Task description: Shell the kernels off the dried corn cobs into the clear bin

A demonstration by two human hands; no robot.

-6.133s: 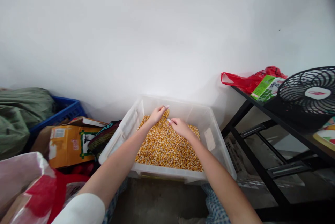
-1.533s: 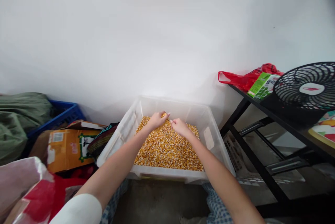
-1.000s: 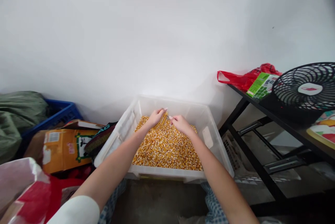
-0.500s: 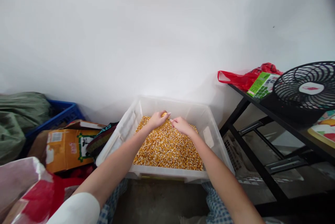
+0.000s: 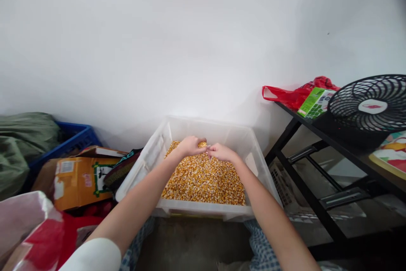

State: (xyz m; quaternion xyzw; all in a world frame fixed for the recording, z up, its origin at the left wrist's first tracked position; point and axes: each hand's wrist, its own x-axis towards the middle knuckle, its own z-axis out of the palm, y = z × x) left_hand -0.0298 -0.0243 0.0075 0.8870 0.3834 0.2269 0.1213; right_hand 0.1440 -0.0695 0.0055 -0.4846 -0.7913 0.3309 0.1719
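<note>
A translucent plastic bin (image 5: pixel 203 208) holds a heap of yellow corn kernels (image 5: pixel 203 178). Over the far part of the heap, my left hand (image 5: pixel 191 146) is closed around corn kernels, a yellow patch showing between its thumb and fingers. Whether these are loose or on a cob I cannot tell. My right hand (image 5: pixel 222 151) meets it from the right, fingers pinched together at the tip of my left thumb. Anything in that pinch is too small to make out.
On the right a black table (image 5: pixel 301 118) carries a black fan (image 5: pixel 372 104), a green and white box (image 5: pixel 314 104) and a red plastic bag (image 5: pixel 288 97). To the left are an orange carton (image 5: pixel 78 182), a blue crate (image 5: pixel 78 135) and a red-white bag (image 5: pixel 47 233). A white wall stands behind.
Both hands have turned slightly and dropped a little. My right fingertips now touch the left thumb, and less of the yellow corn shows above the left hand.
</note>
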